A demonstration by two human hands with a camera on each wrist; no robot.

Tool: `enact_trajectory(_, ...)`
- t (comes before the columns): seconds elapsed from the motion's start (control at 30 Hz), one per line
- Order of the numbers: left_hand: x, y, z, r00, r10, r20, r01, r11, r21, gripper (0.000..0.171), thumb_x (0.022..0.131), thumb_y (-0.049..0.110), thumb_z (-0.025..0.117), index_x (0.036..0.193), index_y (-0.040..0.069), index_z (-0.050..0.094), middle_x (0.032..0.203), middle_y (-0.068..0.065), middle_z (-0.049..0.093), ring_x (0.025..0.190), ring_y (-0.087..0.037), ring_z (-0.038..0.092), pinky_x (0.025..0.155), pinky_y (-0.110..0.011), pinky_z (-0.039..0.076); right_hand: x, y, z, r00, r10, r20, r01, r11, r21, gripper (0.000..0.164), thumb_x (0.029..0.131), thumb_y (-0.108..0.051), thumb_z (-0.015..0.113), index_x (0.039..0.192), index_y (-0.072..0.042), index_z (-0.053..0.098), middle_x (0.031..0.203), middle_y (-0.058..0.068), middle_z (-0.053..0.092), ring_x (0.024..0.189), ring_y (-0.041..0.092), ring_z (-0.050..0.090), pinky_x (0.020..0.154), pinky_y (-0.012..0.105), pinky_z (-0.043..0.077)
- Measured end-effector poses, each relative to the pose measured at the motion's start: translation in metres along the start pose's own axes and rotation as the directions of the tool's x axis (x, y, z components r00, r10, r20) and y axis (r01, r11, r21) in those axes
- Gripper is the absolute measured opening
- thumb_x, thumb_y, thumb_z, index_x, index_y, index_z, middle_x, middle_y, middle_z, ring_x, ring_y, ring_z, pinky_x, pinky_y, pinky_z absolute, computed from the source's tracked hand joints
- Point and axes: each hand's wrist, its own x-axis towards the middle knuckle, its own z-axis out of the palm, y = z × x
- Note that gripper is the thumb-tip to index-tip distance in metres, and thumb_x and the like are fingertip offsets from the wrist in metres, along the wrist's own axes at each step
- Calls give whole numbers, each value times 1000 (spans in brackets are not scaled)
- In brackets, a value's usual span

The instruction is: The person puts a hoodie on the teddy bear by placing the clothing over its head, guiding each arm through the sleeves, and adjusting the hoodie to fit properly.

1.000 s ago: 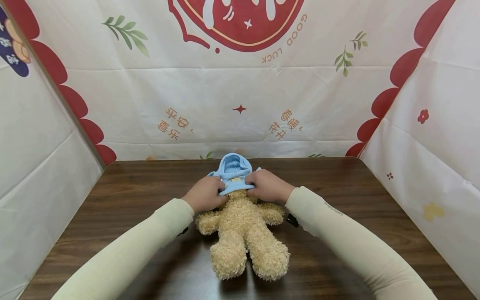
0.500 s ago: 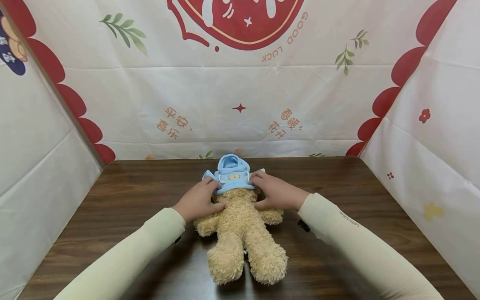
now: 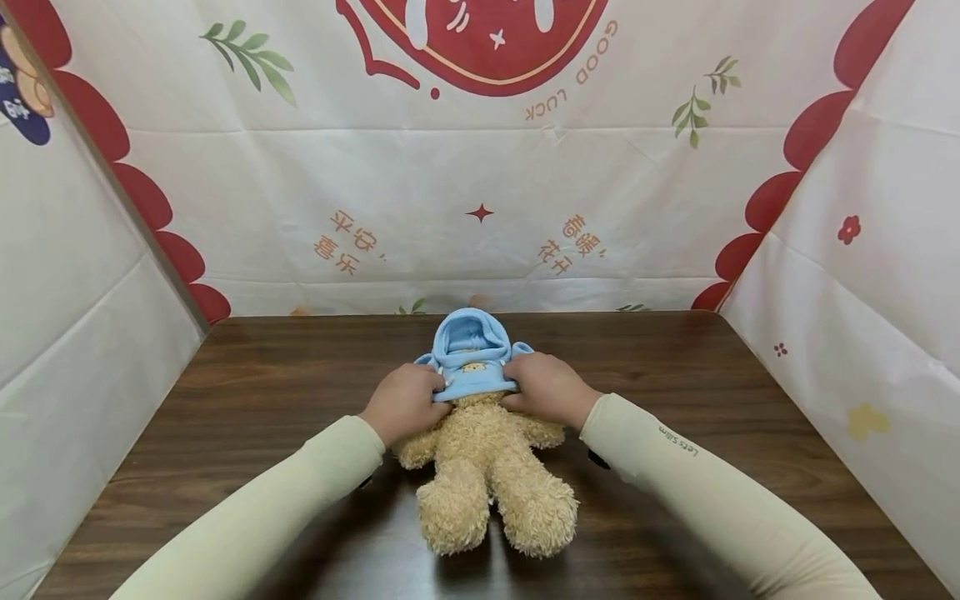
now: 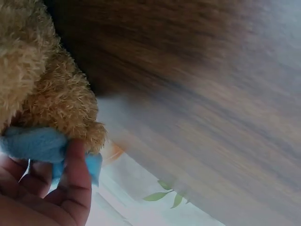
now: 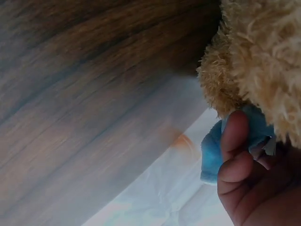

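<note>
A tan, curly-furred teddy bear (image 3: 480, 450) lies on its back, feet toward me, its head hidden under a small light-blue hoodie (image 3: 474, 379). The hoodie's hood opening faces up at the far end, and a small bear face is printed on its front. With curled fingers my left hand (image 3: 405, 403) grips the left side of the hem. Opposite it, my right hand (image 3: 551, 388) pinches the right side. Both wrist views show fingers around the blue cloth (image 4: 35, 143) beside the fur, and a blue sleeve (image 5: 211, 157) hangs past the right fingers.
The bear lies on a dark wood-grain table (image 3: 300, 367). A white printed cloth (image 3: 480, 175) stands right behind the table's far edge, with similar cloth walls at left (image 3: 82, 317) and right (image 3: 862, 333).
Half a second ago the fingers were more spread at the hoodie's sides; now they curl around its hem. The hem first slid toward the far end, then back toward me slightly.
</note>
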Motion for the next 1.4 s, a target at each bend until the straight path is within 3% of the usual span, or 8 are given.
enact_trajectory(0.2, 2, 0, 3, 998, -53, 32, 56, 996, -73, 46, 88, 13, 67, 57, 21, 33, 54, 9, 21, 49, -7, 21, 49, -24, 23, 3, 0, 1, 991, 133, 20, -133, 991, 8, 41, 86, -37, 78, 62, -20, 49, 56, -6, 41, 51, 10, 35, 49, 27, 32)
enact_trajectory(0.47, -2, 1, -9, 988, -76, 132, 96, 984, -150, 38, 94, 29, 67, 66, 16, 45, 55, 6, 33, 49, -9, 31, 52, -27, 32, -2, -6, -4, 999, 55, -1, -55, 998, -16, 38, 90, -34, 74, 66, -21, 47, 61, -7, 38, 51, 8, 34, 51, 26, 31)
enact_trajectory(0.53, -2, 6, -15, 987, -89, 132, 103, 989, -105, 31, 92, 38, 70, 81, 12, 57, 59, 4, 43, 50, -10, 39, 53, -30, 37, -5, -10, -8, 1000, 16, -21, -17, 999, -41, 29, 91, -33, 73, 74, -20, 53, 71, -6, 43, 54, 9, 38, 53, 27, 34)
enact_trajectory(0.6, -2, 11, -18, 989, -104, 104, 109, 993, -41, 40, 89, 46, 72, 105, 9, 63, 73, 1, 59, 59, -14, 53, 57, -35, 45, -7, -14, -11, 999, -10, -40, 8, 999, -40, 19, 92, -32, 72, 91, -16, 61, 87, -3, 51, 61, 9, 45, 57, 29, 40)
enact_trajectory(0.7, -2, 17, -18, 995, -96, 42, 94, 995, 35, 64, 87, 48, 73, 133, 8, 56, 107, -7, 65, 84, -19, 65, 72, -39, 53, -9, -21, -15, 999, 1, -45, 0, 999, 34, 44, 92, -32, 70, 127, -8, 58, 121, 5, 55, 81, 12, 59, 70, 32, 50)
enact_trajectory(0.83, -1, 21, -13, 998, -57, -2, 58, 997, 58, 63, 89, 41, 73, 138, 6, 54, 127, -11, 59, 106, -23, 62, 86, -40, 53, -8, -29, -15, 999, 29, -28, -25, 992, 128, 72, 92, -35, 70, 150, -4, 39, 142, 14, 46, 102, 20, 62, 84, 39, 52)
enact_trajectory(1.2, 1, 22, -3, 1000, -28, -14, 28, 998, 58, 26, 90, 27, 76, 103, 13, 59, 96, -2, 64, 82, -18, 62, 67, -38, 50, -2, -34, -1, 993, 34, -117, -20, 993, 120, 33, 92, -21, 74, 117, -12, 55, 98, -2, 58, 74, 10, 54, 65, 30, 45)
enact_trajectory(1.4, 0, 19, -2, 999, 8, -50, -4, 996, 92, 27, 88, 18, 75, 78, 17, 51, 77, 4, 55, 68, -16, 51, 59, -35, 43, -1, -36, 5, 985, -39, -170, 49, 997, 58, 21, 96, -15, 66, 87, -16, 48, 64, -7, 43, 53, 7, 37, 53, 26, 33)
